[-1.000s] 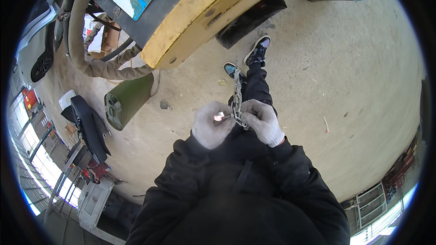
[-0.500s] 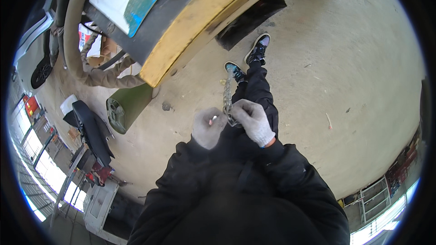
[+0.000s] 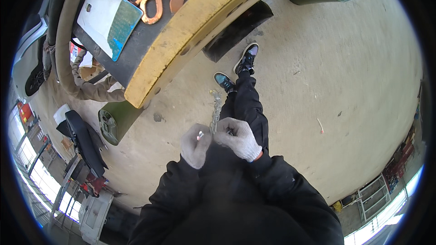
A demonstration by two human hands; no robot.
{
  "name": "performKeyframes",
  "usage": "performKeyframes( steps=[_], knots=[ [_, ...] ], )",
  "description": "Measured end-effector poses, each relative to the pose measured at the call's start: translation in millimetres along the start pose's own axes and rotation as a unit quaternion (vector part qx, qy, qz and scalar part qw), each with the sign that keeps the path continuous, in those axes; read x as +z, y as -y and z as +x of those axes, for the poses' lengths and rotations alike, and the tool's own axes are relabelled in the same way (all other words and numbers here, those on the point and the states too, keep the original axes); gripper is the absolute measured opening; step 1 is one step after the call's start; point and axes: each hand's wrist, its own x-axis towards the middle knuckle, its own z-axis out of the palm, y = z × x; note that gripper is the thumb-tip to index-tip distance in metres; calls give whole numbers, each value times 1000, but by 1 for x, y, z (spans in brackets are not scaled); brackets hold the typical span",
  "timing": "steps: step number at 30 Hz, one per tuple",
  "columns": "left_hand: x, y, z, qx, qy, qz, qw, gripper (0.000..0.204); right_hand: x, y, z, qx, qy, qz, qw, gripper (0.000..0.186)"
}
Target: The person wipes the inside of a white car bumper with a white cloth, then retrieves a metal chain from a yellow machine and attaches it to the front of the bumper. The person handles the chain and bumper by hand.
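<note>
- The left hand in a pale knitted glove point(image 3: 195, 145) has its fingers curled round a small white-and-pink object point(image 3: 200, 135), one tip of it showing
- The right hand in a matching pale glove point(image 3: 238, 139), just beside it, closes its fingers on the near end of a silvery-grey metal link chain point(image 3: 215, 111)
- The chain stretches from between the hands toward the dark, patterned shoes point(image 3: 224, 82)
- Beyond them, copper-coloured metal hooks point(image 3: 151, 10) lie on a yellow-edged black machine top point(image 3: 156, 63)
</note>
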Motion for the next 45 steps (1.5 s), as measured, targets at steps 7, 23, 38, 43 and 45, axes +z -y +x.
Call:
performKeyframes(
  steps=[7,23,38,43,45],
  knots=[
    [3,0,1,-120,60,-81,988,18,-3,-7,-10,-31,-17,-51,998,9],
    [46,38,5,-42,-61,-173,982,34,-20,-14,-17,-142,21,-164,976,11],
    [45,-4,18,-170,-79,-214,959,31,-27,-17,-18,-108,-73,61,990,44],
    [57,13,16,-209,-134,-316,915,31,-17,-39,-16,-92,-176,48,979,38],
    [57,17,15,-178,-131,-300,928,31,-16,-40,-21,-85,-153,30,984,30]
  ],
)
